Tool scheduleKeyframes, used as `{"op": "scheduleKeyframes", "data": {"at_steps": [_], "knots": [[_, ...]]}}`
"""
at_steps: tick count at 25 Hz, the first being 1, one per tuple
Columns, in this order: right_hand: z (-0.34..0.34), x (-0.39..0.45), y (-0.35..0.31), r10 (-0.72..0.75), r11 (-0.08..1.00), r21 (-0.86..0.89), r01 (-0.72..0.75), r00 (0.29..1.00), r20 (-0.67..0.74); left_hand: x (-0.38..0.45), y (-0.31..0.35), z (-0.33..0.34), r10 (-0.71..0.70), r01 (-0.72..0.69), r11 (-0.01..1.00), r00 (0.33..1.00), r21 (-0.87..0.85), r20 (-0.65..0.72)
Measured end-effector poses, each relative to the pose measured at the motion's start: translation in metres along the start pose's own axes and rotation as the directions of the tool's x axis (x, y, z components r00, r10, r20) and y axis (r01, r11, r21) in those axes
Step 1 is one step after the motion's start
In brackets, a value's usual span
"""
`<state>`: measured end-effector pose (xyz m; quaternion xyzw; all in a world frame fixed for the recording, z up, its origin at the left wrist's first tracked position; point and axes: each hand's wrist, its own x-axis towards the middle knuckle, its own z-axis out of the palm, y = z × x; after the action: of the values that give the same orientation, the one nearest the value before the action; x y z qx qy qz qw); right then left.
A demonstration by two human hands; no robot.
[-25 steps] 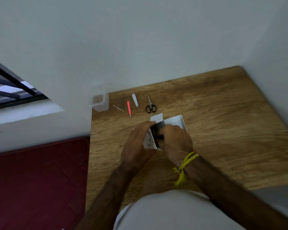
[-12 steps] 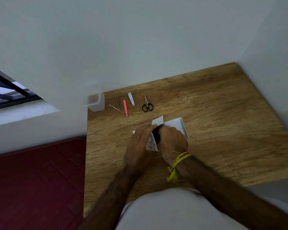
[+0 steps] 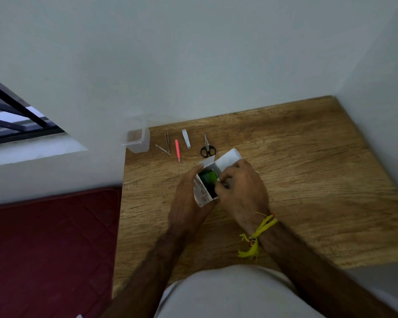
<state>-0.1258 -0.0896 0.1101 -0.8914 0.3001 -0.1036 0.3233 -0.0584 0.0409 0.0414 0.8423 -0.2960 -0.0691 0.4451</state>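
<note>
Left hand: the left hand (image 3: 189,203) wraps round the left side of the box (image 3: 202,192), thumb at its top corner.
Right hand: the right hand (image 3: 241,191) has its fingers curled into the open end and pinches the green-and-black item (image 3: 208,177).
Box: small, white and printed, held just above the surface (image 3: 308,168), with the flap (image 3: 229,158) folded back.
Item: inside the box, partly showing.
Behind: scissors (image 3: 207,149), a pink tool (image 3: 177,149), tweezers (image 3: 167,141) and a clear container (image 3: 138,141) lie in a row.
</note>
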Motion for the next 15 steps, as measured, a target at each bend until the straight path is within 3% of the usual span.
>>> {"op": "scheduleKeyframes", "data": {"at_steps": [5,12,15], "knots": [[-0.006,0.005,-0.003,0.026,0.955,0.296,0.013,0.992,-0.127,0.003,0.004,-0.001,-0.099,0.099,0.987,0.995,-0.128,0.007],[-0.02,0.009,-0.001,0.002,0.869,0.489,0.08,0.986,-0.165,-0.005,0.009,-0.004,-0.091,0.091,0.996,0.996,-0.021,0.004],[-0.03,0.01,-0.004,0.063,0.768,0.635,0.087,0.976,-0.209,-0.004,0.003,-0.008,-0.121,0.121,0.993,0.992,-0.01,0.028]]}}
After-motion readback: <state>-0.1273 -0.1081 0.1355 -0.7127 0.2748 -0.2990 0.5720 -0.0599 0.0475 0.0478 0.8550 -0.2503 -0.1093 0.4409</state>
